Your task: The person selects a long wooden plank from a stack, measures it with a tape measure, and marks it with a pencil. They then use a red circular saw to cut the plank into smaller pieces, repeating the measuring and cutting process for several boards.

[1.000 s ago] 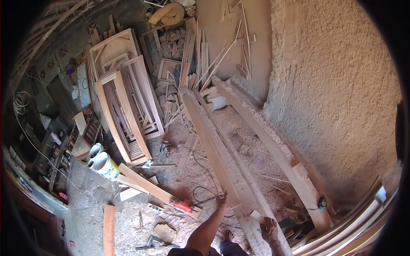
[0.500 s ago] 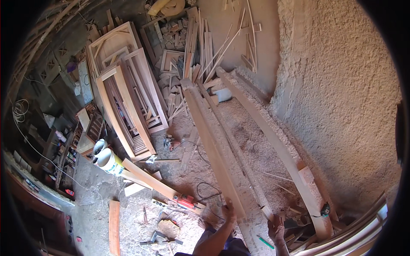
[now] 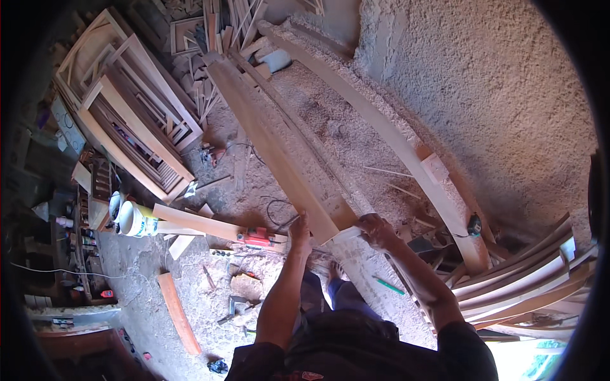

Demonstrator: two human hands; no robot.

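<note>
A long wooden plank (image 3: 260, 136) runs away from me over a sawdust-covered bench (image 3: 359, 263). My left hand (image 3: 300, 230) is closed around the plank's left edge, close to its near end. At that end my right hand (image 3: 380, 232) is closed on a short wooden piece (image 3: 347, 234) with a pale edge, which meets the plank's right side. How far this piece reaches under my fingers is hidden. A green pencil-like stick (image 3: 388, 285) lies on the bench, nearer to me than my right hand.
A long beam (image 3: 375, 114) stretches along the right, with a dark tape measure (image 3: 474, 225) on it. To the left are a red power tool (image 3: 257, 237) on a board, white buckets (image 3: 135, 219) and leaning wooden frames (image 3: 136, 127). Stacked boards (image 3: 527, 286) fill the lower right.
My view has shifted, and more of my arms and body shows. My right hand has moved from the narrow strip's end on the right to beside the plank's near end. My left hand stays on the plank.
</note>
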